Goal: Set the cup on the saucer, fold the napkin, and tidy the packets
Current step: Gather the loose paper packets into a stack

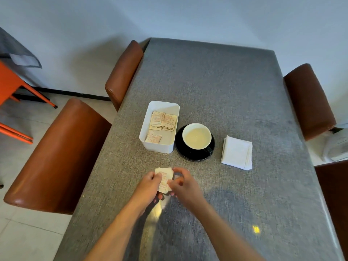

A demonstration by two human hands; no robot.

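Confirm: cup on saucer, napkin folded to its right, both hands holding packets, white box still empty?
Not empty. The head view shows the white box already holding several packets. The rest stands: cup on saucer, napkin folded, left hand and right hand holding packets.

I sit at a long table [226,87] under a grey woven cover. Two brown padded chairs [56,157] stand along my left side, another [308,100] on my right. The wall [169,16] ahead is plain pale blue-white, with a dark skirting strip [71,94] at its foot. The floor [28,232] is light tile. Orange metal furniture legs [11,91], perhaps a chair's, show far left.
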